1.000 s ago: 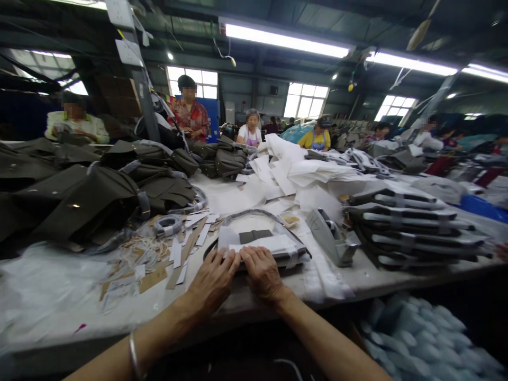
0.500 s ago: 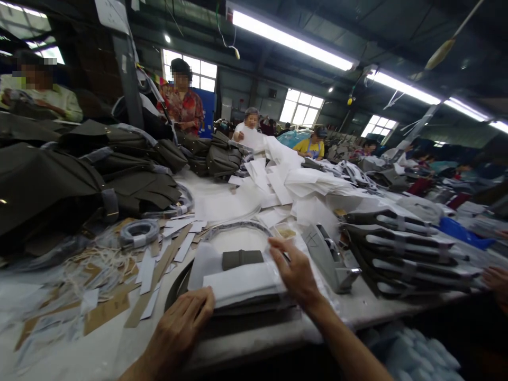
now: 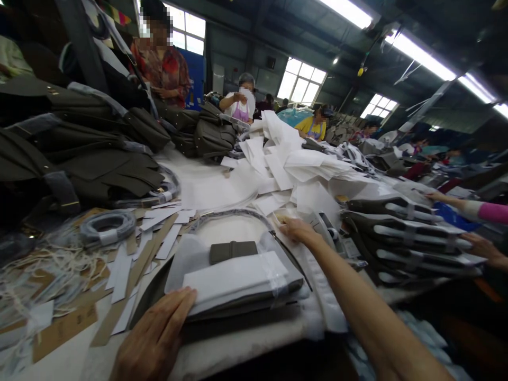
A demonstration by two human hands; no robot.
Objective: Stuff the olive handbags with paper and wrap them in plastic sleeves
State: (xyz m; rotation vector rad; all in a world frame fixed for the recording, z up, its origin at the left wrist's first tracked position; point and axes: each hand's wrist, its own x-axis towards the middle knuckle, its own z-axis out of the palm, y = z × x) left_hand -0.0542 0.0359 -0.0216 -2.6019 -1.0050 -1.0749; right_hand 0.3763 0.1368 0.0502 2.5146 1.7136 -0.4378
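Observation:
A flat olive bag (image 3: pixel 254 299) lies at the table's near edge, partly wrapped in white paper (image 3: pixel 234 275), with a small folded olive piece (image 3: pixel 233 250) on top. My left hand (image 3: pixel 154 338) lies flat on the bag's near left corner, fingers stretched out. My right hand (image 3: pixel 297 230) is stretched out past the bag, its fingertips bunched together at a small shallow tray (image 3: pixel 282 216) beside a grey tape dispenser (image 3: pixel 335 241). What the fingers hold, if anything, is hidden. A grey strap (image 3: pixel 234 214) curves behind the bag.
Wrapped olive bags (image 3: pixel 408 238) are stacked on the right, where another person's hands (image 3: pixel 482 246) work. Loose white paper (image 3: pixel 293 169) is heaped at centre, olive bags (image 3: pixel 79 159) are piled on the left, and cardboard strips (image 3: pixel 130 264) are scattered nearby. Several people stand across the table.
Both hands lay together on the bag's near edge. My right hand has since lifted off and reached forward to the small tray, and my left slid to the bag's left corner. The view swung left.

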